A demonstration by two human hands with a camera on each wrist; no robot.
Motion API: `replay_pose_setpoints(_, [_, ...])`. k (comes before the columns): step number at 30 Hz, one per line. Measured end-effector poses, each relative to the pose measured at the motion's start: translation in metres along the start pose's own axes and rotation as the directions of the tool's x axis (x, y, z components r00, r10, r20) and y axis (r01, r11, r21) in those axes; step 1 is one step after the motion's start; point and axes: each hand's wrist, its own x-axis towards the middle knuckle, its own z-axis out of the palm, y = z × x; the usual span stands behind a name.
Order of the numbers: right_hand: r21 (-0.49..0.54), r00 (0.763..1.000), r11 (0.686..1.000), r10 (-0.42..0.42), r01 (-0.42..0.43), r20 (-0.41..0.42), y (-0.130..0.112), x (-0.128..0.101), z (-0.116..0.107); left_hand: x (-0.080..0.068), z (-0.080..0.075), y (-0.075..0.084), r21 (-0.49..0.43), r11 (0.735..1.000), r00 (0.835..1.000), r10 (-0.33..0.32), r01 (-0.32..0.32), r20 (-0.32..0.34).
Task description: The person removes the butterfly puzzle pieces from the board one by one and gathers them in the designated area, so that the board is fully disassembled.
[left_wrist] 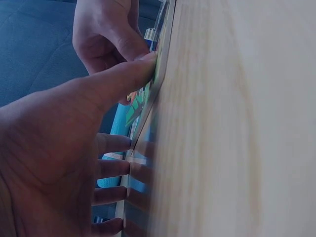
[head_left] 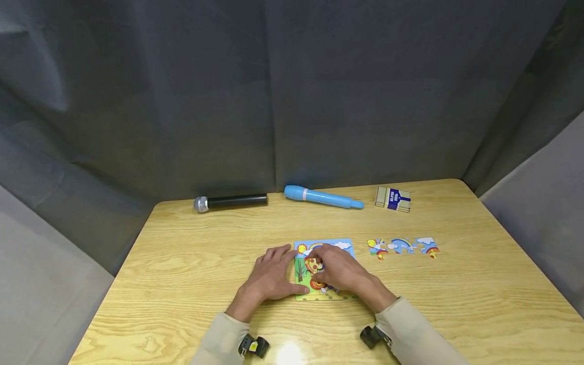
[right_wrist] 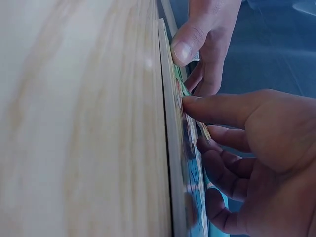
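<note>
From the head cam I've got both hands down on the puzzle board (head_left: pixel 325 245), which sits flat on the wooden surface (head_left: pixel 182 263) about in the middle, a bit toward the near edge. Left hand (head_left: pixel 271 275) lies on the board's left edge, fingers pretty much straight and spread, thumb pressed along the near-left side; the left wrist cam shows that thumb tip right up against the board's edge (left_wrist: pixel 154 74). So that grip is loose and flat, not wrapped round anything.

Right hand (head_left: pixel 339 269) is on top of the picture, fingers bent down onto a puzzle piece (head_left: pixel 313 264) with a red-orange mushroom pattern. The right wrist cam shows the fingertips (right_wrist: pixel 190 103) touching the board face, but I honestly can't tell if that grip has the piece pinched or is just pushing on it.

Off to the right, apart from the board, three loose pieces (head_left: pixel 402 247) lie in a row. Along the far edge: a black microphone (head_left: pixel 230 202), a blue pen-shaped thing (head_left: pixel 323 197), and a small striped card pack (head_left: pixel 393 198).
</note>
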Motion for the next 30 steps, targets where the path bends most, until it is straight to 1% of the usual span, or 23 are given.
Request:
replay_pose_setpoints(8, [-0.059,1.000,0.998,-0.022,0.021,-0.018,0.006,-0.005,-0.005,-0.001,-0.001,0.001,0.009,1.000,1.000,-0.008,0.008,0.008])
replay_pose_setpoints(17, [-0.069,0.999,0.997,0.018,-0.021,-0.043,0.019,-0.017,-0.014,-0.001,-0.002,0.002,-0.005,1.000,1.000,-0.008,0.008,0.001])
replay_pose_setpoints(25, [-0.081,0.999,0.997,0.007,-0.011,-0.054,0.036,-0.030,-0.025,-0.001,-0.001,0.002,-0.003,1.000,1.000,-0.005,0.005,-0.004])
replay_pose_setpoints(30, [-0.099,0.997,0.994,0.031,-0.037,-0.065,0.046,-0.038,-0.032,-0.001,-0.001,0.002,0.001,1.000,1.000,-0.003,0.003,-0.010])
